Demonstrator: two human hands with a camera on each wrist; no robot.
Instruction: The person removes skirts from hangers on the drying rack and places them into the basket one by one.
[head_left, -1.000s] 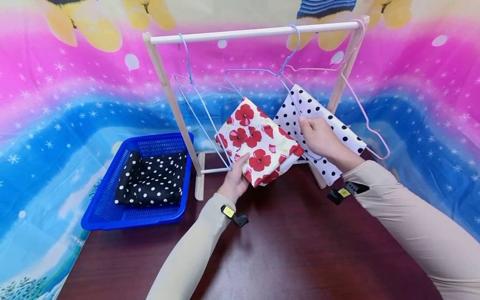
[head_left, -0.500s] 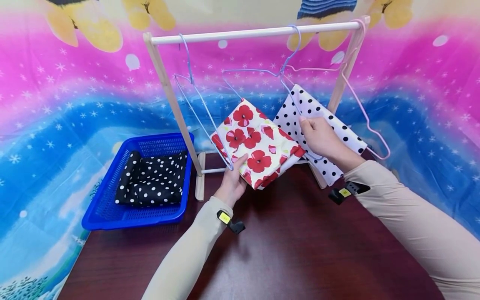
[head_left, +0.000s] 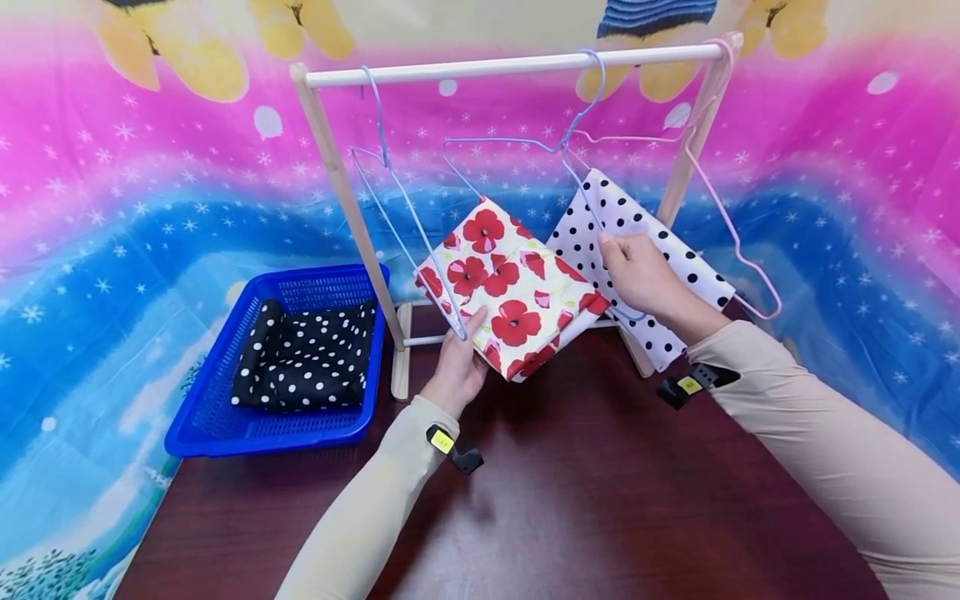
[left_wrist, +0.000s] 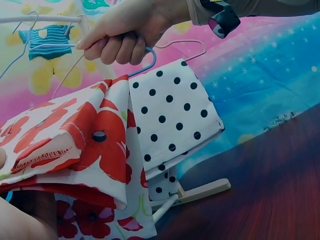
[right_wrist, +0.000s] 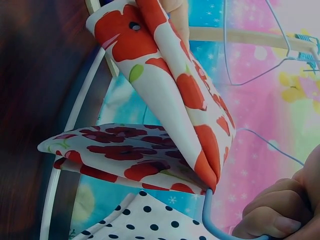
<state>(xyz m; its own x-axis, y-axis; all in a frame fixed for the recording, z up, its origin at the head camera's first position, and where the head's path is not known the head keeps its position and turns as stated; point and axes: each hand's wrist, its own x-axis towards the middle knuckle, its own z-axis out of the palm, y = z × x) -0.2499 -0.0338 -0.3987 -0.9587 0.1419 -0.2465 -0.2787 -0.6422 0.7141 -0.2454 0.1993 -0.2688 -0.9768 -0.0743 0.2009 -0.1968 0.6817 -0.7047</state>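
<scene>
A folded cloth with red flowers [head_left: 517, 312] lies over the lower bar of a blue wire hanger [head_left: 498, 140]. My left hand [head_left: 457, 371] pinches the cloth at its left lower edge, thumb on top; the left wrist view shows only part of this hand. My right hand [head_left: 637, 275] grips the hanger's right end, and its curled fingers [left_wrist: 112, 50] show in the left wrist view. In the right wrist view the flowered cloth [right_wrist: 165, 75] hangs down on both sides of the bar. Behind the right hand, a white cloth with black dots [head_left: 693, 268] hangs from a pink hanger [head_left: 708, 183].
A wooden rack [head_left: 487, 69] carries the hangers, including a bare blue hanger [head_left: 411, 208] at its left, just in front of the flowered cloth. On the dark table [head_left: 570, 500], a blue basket [head_left: 225, 446] at the left holds a black cloth with white dots [head_left: 322, 354].
My left hand has moved a little left and down, drawing the flowered cloth leftward along the hanger's bar. The right hand keeps its place on the hanger.
</scene>
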